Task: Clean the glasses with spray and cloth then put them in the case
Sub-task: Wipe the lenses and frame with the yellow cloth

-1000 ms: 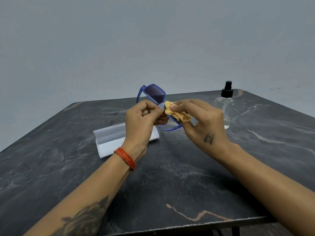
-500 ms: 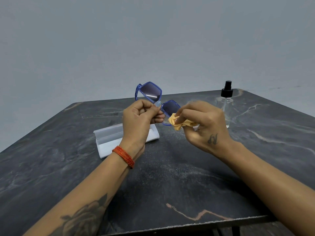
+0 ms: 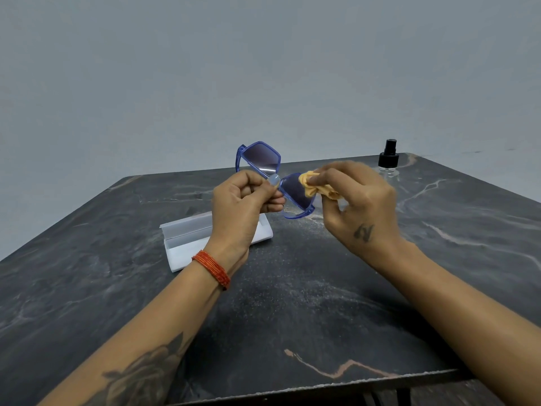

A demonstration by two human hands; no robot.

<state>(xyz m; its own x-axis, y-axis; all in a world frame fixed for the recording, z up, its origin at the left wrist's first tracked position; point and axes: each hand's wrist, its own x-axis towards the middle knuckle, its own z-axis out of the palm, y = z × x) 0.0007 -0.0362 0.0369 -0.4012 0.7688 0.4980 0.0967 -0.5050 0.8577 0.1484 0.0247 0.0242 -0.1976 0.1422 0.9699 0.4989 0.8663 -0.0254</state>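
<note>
Hidden and cut-off parts around the glasses

The left hand covered the bridge of the glasses and the middle of the open case behind it. The right hand hid most of the cloth, the lower lens's right rim, and the spray bottle body. The table ran past both side edges; the right hand was motion-blurred.

Marble table: case, spray bottle.
</note>
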